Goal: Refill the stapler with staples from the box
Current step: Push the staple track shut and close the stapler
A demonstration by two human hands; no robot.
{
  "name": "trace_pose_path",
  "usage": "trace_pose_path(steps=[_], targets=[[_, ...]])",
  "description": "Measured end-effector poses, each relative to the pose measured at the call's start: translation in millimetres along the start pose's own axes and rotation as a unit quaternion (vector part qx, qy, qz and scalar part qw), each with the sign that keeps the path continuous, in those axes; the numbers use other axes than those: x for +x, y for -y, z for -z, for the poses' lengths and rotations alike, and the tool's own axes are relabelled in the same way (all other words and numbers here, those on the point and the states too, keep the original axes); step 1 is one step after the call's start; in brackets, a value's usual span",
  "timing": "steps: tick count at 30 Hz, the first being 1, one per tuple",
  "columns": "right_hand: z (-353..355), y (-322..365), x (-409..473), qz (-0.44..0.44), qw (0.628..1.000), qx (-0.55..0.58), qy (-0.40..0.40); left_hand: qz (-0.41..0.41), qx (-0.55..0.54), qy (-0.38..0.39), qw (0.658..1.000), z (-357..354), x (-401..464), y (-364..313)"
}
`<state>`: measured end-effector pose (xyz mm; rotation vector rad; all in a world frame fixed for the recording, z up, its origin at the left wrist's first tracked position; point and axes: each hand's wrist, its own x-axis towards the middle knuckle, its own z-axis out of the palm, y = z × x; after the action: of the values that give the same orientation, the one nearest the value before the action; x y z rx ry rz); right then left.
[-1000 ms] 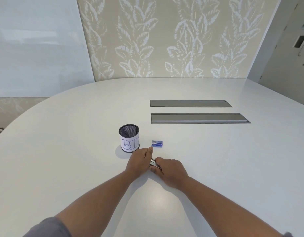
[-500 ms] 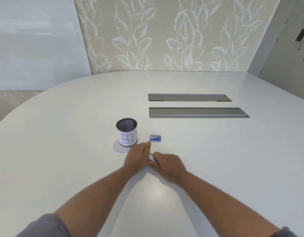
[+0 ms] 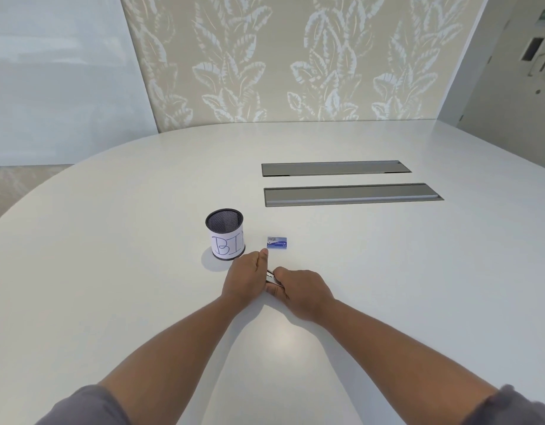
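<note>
A small metal stapler [image 3: 271,278] lies between my two hands on the white table [image 3: 111,271]; only a thin silver sliver of it shows. My left hand [image 3: 245,279] is closed against its left side, thumb pointing away from me. My right hand [image 3: 300,289] covers its right side, fingers curled around it. A small blue box of staples [image 3: 277,242] lies flat and closed on the table just beyond my left thumb, apart from both hands.
A black mesh cup [image 3: 225,234] with a paper label reading "BIN" stands left of the staple box. Two long grey cable hatches [image 3: 352,194] are set into the table farther back. A leaf-patterned wall rises behind the table.
Both hands stay closed around the stapler in the same place. The view has tilted slightly, so everything sits a little higher in the frame.
</note>
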<state>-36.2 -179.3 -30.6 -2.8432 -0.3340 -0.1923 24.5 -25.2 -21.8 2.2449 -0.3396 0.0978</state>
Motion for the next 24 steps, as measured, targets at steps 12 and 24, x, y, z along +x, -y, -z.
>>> trace_pose_path(steps=[12,24], targets=[[-1.9,-1.5,1.0,0.006,1.0,0.0,-0.009,-0.001,-0.007,-0.008,1.0,-0.9,-0.5,0.8],[0.8,-1.8,0.5,0.005,1.0,0.015,-0.026,0.049,-0.074,0.028,0.996,4.4,-3.0,2.6]])
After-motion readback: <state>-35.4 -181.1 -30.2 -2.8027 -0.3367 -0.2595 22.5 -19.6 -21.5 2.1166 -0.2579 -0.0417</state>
